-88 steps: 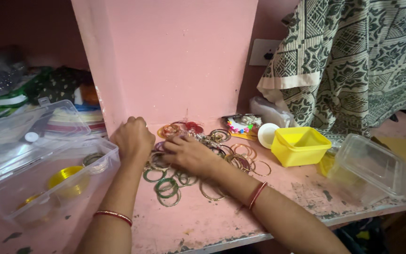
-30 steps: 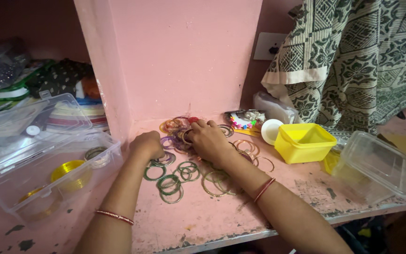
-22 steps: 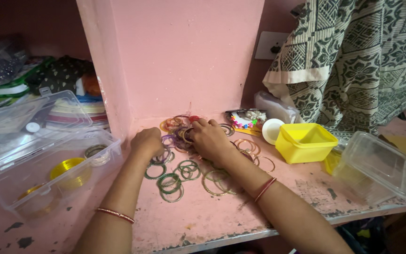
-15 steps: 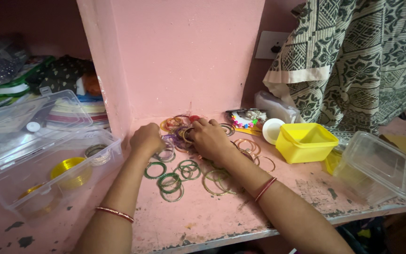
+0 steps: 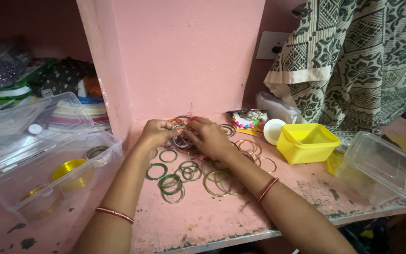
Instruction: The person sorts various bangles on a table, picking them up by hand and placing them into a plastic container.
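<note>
Hands: your left hand [image 5: 155,133] and right hand [image 5: 207,136] pinch one bangle stack [image 5: 180,136].
Done: yellow bangles [image 5: 70,170] in the clear box [image 5: 48,188].
Left: loose bangles [image 5: 184,174] scattered over the worktop [image 5: 203,216].

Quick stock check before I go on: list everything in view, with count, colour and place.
bangles: many, green, gold, red and purple, loose on the shelf
held bangles: a small bunch, silvery, between both hands
shelf: one, pink and chipped
clear box: one, lid open, left; yellow and gold bangle stacks inside
yellow tub: one, right of the bangles
clear tub: one, upside down, far right
white lid: one, behind the yellow tub
bead packet: one, many-coloured, by the wall
cloth: one, green and cream patterned, hanging upper right
left hand: pinching the held bangles
right hand: gripping the same bunch
</note>
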